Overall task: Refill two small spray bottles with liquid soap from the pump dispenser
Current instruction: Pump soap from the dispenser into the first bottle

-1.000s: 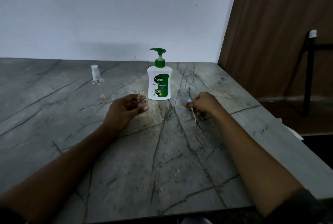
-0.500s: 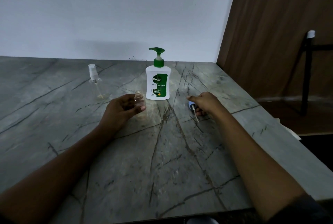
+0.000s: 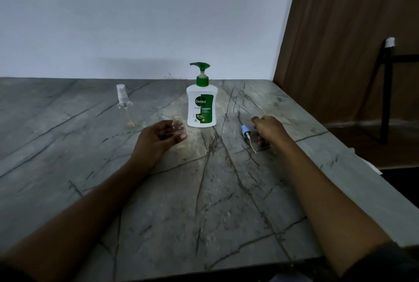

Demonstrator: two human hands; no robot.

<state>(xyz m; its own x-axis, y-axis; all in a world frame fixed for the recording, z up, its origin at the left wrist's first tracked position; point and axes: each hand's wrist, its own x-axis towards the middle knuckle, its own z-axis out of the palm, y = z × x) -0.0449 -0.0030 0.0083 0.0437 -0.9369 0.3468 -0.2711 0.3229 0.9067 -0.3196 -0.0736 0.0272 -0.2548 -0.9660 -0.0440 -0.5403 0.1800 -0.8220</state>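
A white pump dispenser (image 3: 201, 106) with a green pump head stands upright near the back middle of the marble table (image 3: 204, 191). My left hand (image 3: 156, 140) grips a small clear spray bottle (image 3: 177, 125) with its neck uncapped, just left of the dispenser. Its blue spray cap (image 3: 246, 131) with a dip tube lies on the table to the right. My right hand (image 3: 268, 130) hovers beside that cap, fingers loosely curled, holding nothing. A second clear spray bottle (image 3: 125, 106) with its sprayer on stands at the back left.
A white wall runs behind the table. A brown wooden panel (image 3: 351, 43) rises at the right, with a black frame (image 3: 386, 91) beyond the table's right edge.
My right hand has set the blue spray cap down on the table and drawn slightly away from it. The left hand keeps hold of the uncapped bottle.
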